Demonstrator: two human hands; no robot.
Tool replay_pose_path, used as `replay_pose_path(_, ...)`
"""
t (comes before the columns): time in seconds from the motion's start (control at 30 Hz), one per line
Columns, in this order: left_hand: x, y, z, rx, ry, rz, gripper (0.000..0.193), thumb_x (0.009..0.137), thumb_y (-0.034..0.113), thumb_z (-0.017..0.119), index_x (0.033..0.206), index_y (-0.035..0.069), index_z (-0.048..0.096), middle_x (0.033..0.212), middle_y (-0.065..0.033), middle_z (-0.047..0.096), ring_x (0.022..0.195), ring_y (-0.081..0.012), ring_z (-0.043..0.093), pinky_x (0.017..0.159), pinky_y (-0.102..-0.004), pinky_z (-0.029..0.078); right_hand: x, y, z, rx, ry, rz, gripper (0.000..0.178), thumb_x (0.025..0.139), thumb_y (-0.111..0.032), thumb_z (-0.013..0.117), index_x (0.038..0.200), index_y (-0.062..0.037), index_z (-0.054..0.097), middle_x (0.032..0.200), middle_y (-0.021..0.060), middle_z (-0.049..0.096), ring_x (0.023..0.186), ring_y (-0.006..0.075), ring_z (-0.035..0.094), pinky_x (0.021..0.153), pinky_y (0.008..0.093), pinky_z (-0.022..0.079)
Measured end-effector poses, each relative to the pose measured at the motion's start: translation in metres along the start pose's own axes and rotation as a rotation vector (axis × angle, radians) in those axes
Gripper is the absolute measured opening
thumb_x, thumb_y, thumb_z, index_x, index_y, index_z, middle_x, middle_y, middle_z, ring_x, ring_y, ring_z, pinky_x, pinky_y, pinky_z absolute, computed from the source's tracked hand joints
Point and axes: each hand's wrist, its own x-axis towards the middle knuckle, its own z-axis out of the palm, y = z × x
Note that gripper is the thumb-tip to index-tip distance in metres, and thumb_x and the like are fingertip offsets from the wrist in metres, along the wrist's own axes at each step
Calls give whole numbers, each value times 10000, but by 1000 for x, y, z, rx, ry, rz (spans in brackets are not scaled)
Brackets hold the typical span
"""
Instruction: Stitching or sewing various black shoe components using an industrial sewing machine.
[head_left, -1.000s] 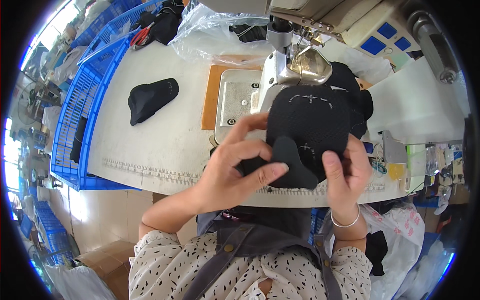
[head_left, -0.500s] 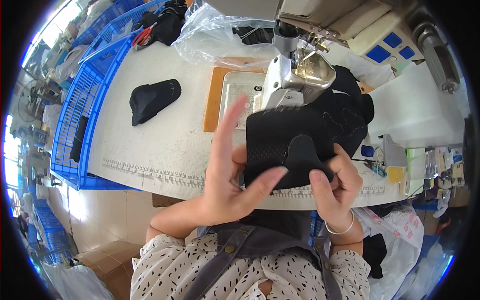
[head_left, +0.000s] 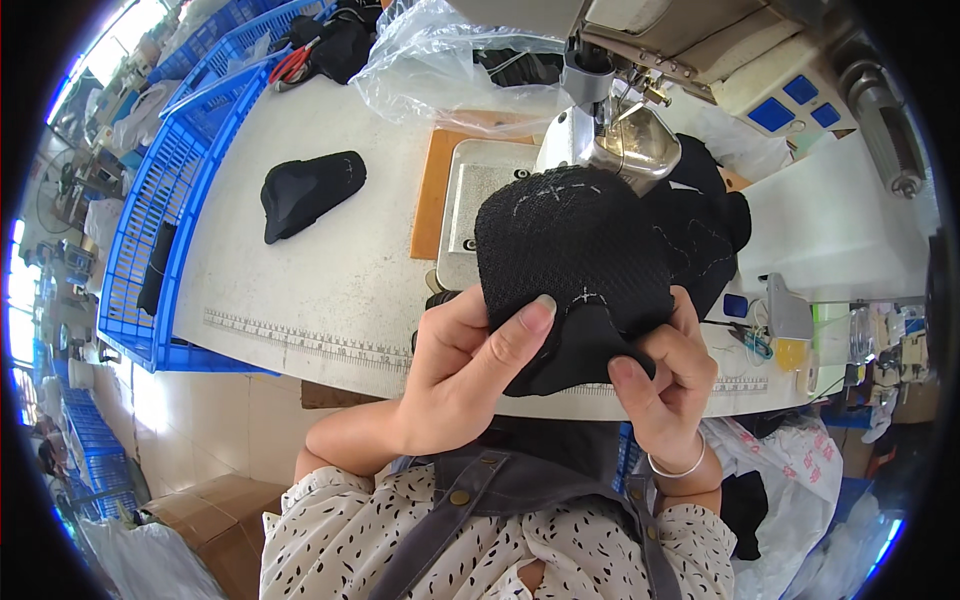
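Note:
Between my two hands is a black fabric piece (head_left: 575, 240), held up in front of the sewing machine (head_left: 635, 145). White stitch marks show near its upper edge and around its middle. My left hand (head_left: 465, 350) grips its lower left side, thumb on top and the other fingers beneath. At the lower right, my right hand (head_left: 665, 375) pinches the edge between thumb and curled fingers. The fabric hides part of the machine's metal bed plate (head_left: 470, 185). Another shaped black piece (head_left: 312, 190) lies alone on the table to the left.
A blue plastic crate (head_left: 150, 260) stands along the table's left edge. Red-handled scissors (head_left: 292, 65) and a clear plastic bag (head_left: 420, 75) are at the back. More black fabric (head_left: 700, 240) lies right of the machine. A ruler strip (head_left: 310, 340) runs along the front edge.
My left fingers, raised and spread before, have closed onto the fabric. The piece has been turned, so its stitched mesh face shows now and its upper edge sits higher.

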Motion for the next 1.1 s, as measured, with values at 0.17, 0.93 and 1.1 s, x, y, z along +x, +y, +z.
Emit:
replay_pose_path(0.17,0,4,7,-55,-3,2,174,916,118,476,1004,-22,530,770,59,495,668,6,377,589,-137,317,0,-1,1,-11,-1,3,162,701,-40,660,652,28,521,836,121,486,733,167,424,654,255,335)
replay_pose_path(0.93,0,-1,6,224,0,188,70,847,42,572,845,-28,574,690,29,549,592,-8,436,496,-153,337,0,-1,2,-24,-29,-61,124,687,-2,662,673,44,548,860,134,507,745,165,447,647,234,349)
replay_pose_path(1.1,0,-1,6,239,9,178,75,848,42,571,853,-32,578,695,27,553,595,-11,438,500,-155,344,0,-1,2,-22,-21,-71,125,686,-2,664,672,45,549,861,134,506,746,163,448,642,233,350)
